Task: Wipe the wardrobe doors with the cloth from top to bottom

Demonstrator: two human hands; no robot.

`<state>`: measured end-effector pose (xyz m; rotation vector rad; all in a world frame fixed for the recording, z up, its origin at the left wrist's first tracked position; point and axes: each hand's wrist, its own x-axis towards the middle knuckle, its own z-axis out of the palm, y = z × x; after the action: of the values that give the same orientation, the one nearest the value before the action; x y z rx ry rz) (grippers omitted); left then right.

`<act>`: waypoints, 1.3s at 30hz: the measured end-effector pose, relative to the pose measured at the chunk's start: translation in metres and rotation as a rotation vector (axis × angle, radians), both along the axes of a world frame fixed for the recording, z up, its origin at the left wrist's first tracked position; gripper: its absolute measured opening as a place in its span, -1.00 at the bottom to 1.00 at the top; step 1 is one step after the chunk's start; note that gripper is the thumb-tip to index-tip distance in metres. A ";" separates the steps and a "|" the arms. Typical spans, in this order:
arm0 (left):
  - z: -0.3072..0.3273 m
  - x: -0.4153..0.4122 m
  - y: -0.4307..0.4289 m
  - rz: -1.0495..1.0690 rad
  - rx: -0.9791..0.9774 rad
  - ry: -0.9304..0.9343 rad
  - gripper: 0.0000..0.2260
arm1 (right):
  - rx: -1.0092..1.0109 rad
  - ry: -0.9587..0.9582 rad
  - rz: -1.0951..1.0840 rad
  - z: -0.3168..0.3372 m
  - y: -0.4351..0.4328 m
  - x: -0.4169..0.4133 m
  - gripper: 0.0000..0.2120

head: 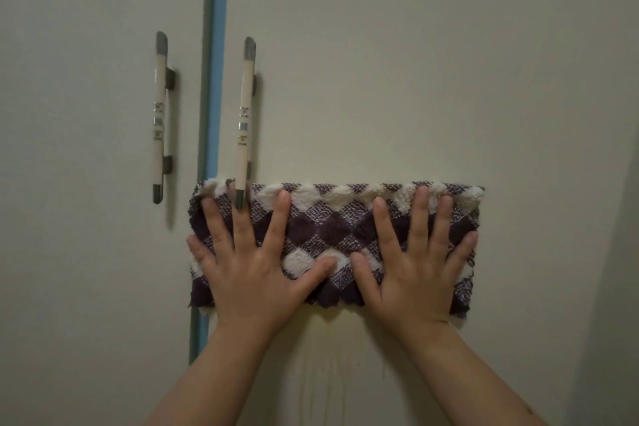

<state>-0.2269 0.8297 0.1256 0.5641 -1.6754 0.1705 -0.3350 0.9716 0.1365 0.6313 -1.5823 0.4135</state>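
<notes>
Both hands lie flat with fingers spread wide, palms pressing a folded cloth [332, 232] against the right wardrobe door [415, 79]. The left hand [256, 266] covers the cloth's left part, its fingers pointing up, its thumb reaching toward the middle; the tip of one finger sits behind the lower end of the right handle [243, 124]. The right hand [415, 266] covers the right part, thumb angled inward, close to the left thumb but apart from it. Both forearms rise from the bottom edge, bare. The cloth is checked in purple and cream, held as a wide band just below the handles. Its left end overlaps the blue strip [214, 79] between the doors. The left handle [159, 117] sits on the left door [86, 149]. Small marks on the handles are too blurred to read.
</notes>
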 end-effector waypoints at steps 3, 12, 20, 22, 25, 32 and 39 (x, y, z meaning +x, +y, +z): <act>0.000 0.000 -0.002 0.002 -0.003 -0.004 -0.17 | 0.001 0.003 0.006 0.001 -0.002 0.002 -0.39; 0.006 0.013 0.009 -0.233 0.104 -0.021 -0.33 | -0.105 -0.235 0.130 0.008 -0.024 0.035 -0.21; 0.002 0.033 -0.004 -0.450 0.055 -0.017 -0.38 | -0.096 -0.178 0.086 0.004 -0.083 0.066 -0.44; -0.001 0.034 -0.005 -0.439 0.034 -0.012 -0.38 | -0.136 -0.126 0.062 0.002 -0.099 0.069 -0.52; -0.012 0.038 -0.009 -0.430 0.037 0.022 -0.37 | -0.174 -0.012 0.036 -0.010 -0.122 0.067 -0.58; -0.035 0.039 -0.006 -0.376 0.087 0.117 -0.33 | -0.205 0.079 0.031 -0.029 -0.142 0.067 -0.54; -0.052 0.035 -0.007 -0.359 0.097 0.161 -0.36 | -0.171 0.187 0.015 -0.039 -0.137 0.059 -0.56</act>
<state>-0.1917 0.8225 0.0732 0.3304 -1.6044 -0.2120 -0.2762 0.8341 0.0980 0.5350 -1.3498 0.4811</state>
